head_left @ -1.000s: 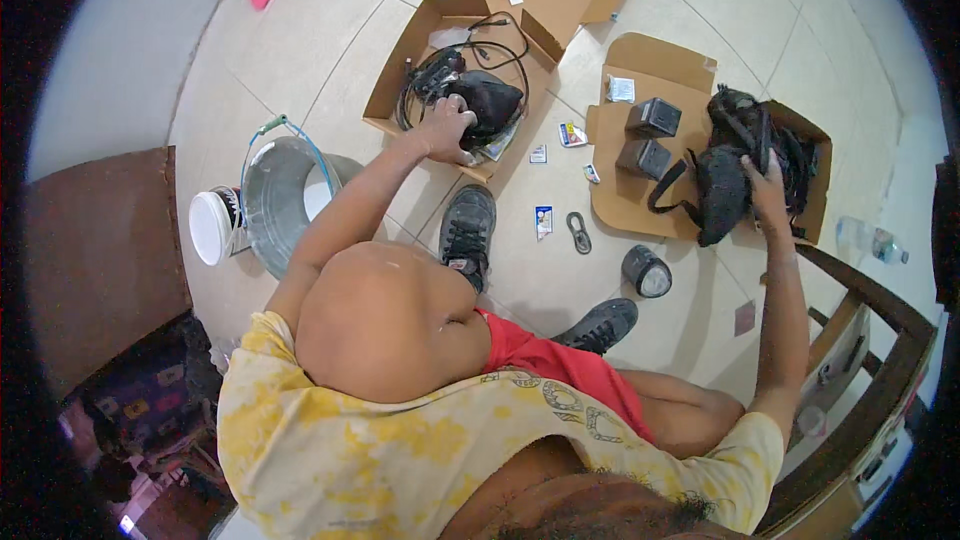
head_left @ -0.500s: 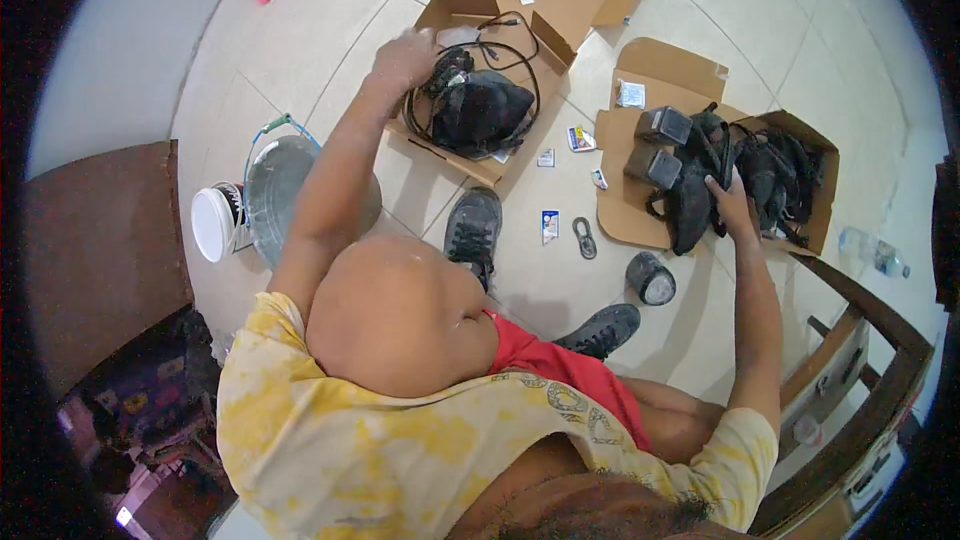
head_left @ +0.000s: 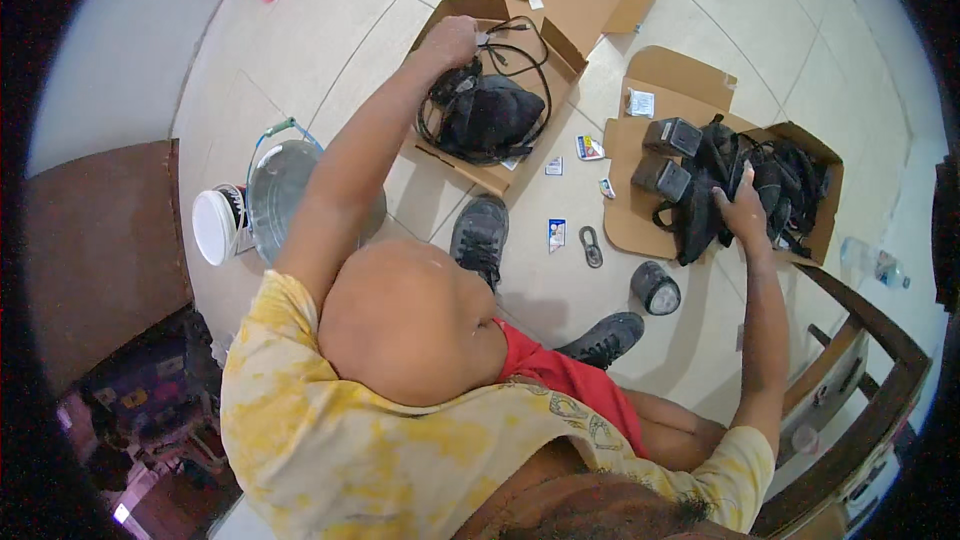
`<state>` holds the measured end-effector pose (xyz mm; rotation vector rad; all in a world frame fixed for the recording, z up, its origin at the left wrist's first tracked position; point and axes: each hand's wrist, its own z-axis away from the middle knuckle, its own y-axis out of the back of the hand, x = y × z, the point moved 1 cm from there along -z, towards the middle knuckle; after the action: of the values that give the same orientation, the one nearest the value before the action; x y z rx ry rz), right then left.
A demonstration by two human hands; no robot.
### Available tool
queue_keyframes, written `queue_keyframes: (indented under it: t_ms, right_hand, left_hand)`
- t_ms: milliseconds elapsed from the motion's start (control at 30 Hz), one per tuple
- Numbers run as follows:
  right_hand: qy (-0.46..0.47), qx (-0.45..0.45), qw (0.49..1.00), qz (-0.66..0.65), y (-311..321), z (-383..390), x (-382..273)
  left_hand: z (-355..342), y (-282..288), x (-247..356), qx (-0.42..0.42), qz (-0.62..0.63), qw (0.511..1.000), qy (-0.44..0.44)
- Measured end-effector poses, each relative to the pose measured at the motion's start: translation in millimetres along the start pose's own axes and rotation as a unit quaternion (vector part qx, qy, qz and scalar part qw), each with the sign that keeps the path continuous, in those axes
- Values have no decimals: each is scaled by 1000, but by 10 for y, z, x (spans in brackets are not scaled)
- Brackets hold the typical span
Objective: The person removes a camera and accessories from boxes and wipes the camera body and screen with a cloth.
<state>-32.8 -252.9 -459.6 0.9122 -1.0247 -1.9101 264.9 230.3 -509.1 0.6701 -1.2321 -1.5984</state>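
Note:
My left hand (head_left: 450,40) is curled at the back left of an open cardboard box (head_left: 480,176), near black cables (head_left: 540,68) and above a black pouch (head_left: 493,118); what its fingers hold is hidden. On the right, my right hand (head_left: 742,210) has its fingers apart, touching a heap of black bags and straps (head_left: 700,230) that spills out of a second cardboard box (head_left: 822,230). Two dark block-shaped devices (head_left: 673,137) lie on that box's flap beside the bags, with a small white packet (head_left: 640,104) behind them.
Several small printed packets (head_left: 556,235), a coiled cable (head_left: 590,248) and a dark round canister (head_left: 656,288) lie on the tiles between my shoes. A grey bucket (head_left: 275,220) and white tub (head_left: 212,226) stand left; a wooden frame (head_left: 890,340) and plastic bottle (head_left: 875,265) are right.
My left hand has moved from the black pouch up to the box's back left. My right hand has loosened from the straps, fingers spreading; the bags and devices have shifted slightly.

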Motion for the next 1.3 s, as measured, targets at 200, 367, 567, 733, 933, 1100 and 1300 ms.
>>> queue_keyframes:
  t_ms: [200,367,567,733,933,1100,1300]
  right_hand:
    - [57,62,996,43,276,118,-137]
    - [91,78,993,-7,245,187,-83]
    - [134,68,988,-29,292,344,-369]
    - [157,97,981,-53,390,553,-491]
    - [236,73,968,-40,398,748,-1003]
    - [220,43,974,-33,566,1038,-996]
    - [199,23,979,-34,602,1176,-910]
  left_hand:
    - [-201,-498,-120,0,64,986,155]
    - [-281,-395,-209,-8,153,976,155]
    - [-118,-303,-131,137,251,950,124]
    - [-157,196,69,159,477,863,-54]
    - [-1377,250,48,149,219,960,-91]
    - [-1680,-105,366,157,51,984,-70]
    - [-1844,-296,388,19,-5,998,-55]
